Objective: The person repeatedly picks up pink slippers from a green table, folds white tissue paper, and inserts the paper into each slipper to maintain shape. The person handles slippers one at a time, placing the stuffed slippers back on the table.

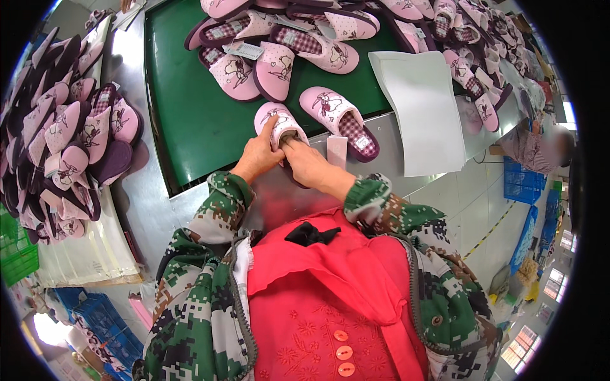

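A pink slipper [270, 114] with a printed cartoon figure lies at the near edge of the green work surface, toe pointing away. My left hand [256, 156] is closed on its left side, index finger stretched along the upper. The fingers of my right hand [312, 166] are pressed together and reach into its opening; their tips are hidden inside. Just right of it rests a matching slipper [324, 105] with a checked insole and dark purple sole, apart from both hands. A pale pink tag [337, 150] stands out beside my right hand.
More pink slippers [275, 66] pile up at the far side of the green surface [181, 120]. White sheets [416, 114] hang over the table's front edge at right. Slippers are heaped at left [63, 140] and far right [473, 63]. Another person [530, 149] is at the right, near blue crates [524, 181].
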A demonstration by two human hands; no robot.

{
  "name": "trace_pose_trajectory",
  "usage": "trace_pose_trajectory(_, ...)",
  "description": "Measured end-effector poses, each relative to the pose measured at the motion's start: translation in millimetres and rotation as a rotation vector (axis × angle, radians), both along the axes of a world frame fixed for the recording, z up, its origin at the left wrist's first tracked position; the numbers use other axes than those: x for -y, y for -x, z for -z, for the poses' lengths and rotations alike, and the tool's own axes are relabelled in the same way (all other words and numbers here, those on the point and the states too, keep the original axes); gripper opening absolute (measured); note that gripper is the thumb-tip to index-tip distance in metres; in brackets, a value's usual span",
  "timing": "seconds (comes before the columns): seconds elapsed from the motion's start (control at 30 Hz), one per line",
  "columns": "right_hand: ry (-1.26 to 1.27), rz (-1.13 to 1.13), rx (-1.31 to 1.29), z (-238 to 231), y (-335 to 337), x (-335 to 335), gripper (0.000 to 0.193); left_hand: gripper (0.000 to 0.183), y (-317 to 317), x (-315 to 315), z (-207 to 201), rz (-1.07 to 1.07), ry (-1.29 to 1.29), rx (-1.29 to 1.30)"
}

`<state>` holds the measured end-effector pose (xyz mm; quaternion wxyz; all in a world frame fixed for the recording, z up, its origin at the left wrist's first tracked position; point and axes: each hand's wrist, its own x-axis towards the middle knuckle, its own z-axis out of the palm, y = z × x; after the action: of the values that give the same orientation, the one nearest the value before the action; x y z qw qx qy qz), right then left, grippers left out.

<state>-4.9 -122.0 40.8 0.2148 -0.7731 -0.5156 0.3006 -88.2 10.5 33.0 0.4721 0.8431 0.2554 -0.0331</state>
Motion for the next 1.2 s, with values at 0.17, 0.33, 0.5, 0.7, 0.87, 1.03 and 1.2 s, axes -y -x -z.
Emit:
trace_pose_trajectory(0.17,-0.118,-0.138,0.344,18,13,19,0.04,0.08,3,4,4,-0.009,0.044,-0.023)
trace_pose_trajectory(0.33,-0.079,-0.045,0.157,15,4,-6,0.035,0.078,0,-5,-2,0.029,-0.001,-0.058)
trace_pose_trajectory(0.5,-0.185,-0.064,0.154,17,5,7,0.031,0.078,2,-4,0,-0.005,-0.027,-0.042)
trace_pose_trajectory(0.7,-0.432,0.216,0.384,-24,-7,18,0.042,0.075,5,2,6,-0.045,-0.092,-0.055)
trace_pose_trajectory(0.87,-0.31,0.253,0.633,-6,-25,0,0.072,0.071,-4,14,-20,0.079,0.135,-0.036)
trace_pose_trajectory(1.03,-0.262,0.24,0.544,10,-26,-12,0.073,0.074,1,18,6,-0.014,-0.001,0.049)
trace_pose_trajectory(1.2,-0.455,0.205,0.336,-12,-30,4,0.065,0.069,5,23,12,-0.16,-0.021,0.172)
